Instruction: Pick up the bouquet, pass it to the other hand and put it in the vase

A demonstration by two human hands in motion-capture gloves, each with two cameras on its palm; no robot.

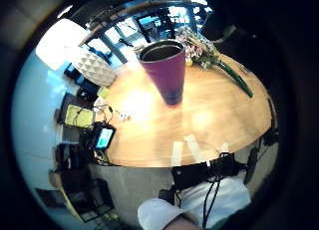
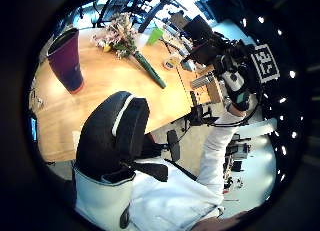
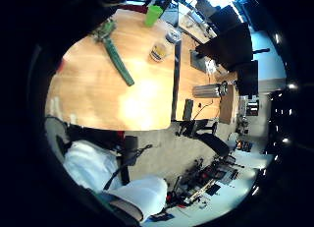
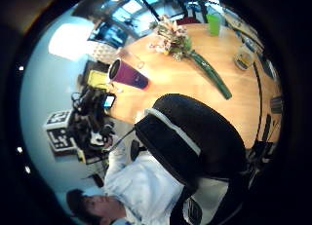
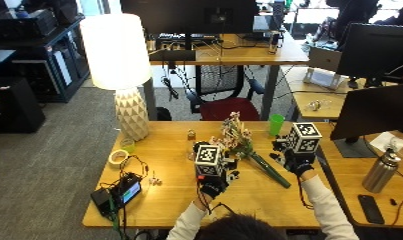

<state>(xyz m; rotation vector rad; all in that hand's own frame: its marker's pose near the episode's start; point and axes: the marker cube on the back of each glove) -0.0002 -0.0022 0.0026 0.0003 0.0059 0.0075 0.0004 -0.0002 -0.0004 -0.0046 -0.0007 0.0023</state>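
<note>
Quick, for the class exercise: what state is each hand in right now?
Left hand: holds nothing; open or closed cannot be told.
Right hand: holds nothing; likewise cannot be told.

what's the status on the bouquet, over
Left hand and right hand both raised, holding nothing. Bouquet lying on table, untouched. Purple vase upright beside it. Nothing in the way.

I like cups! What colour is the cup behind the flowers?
Bright green. The cup shows best in the outside view.

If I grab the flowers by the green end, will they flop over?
Probably a bit. The bouquet lies flat on the table, with a long straight green wrap that looks fairly stiff. The flower heads bunch at one end, so that end may droop and shed petals.
</note>
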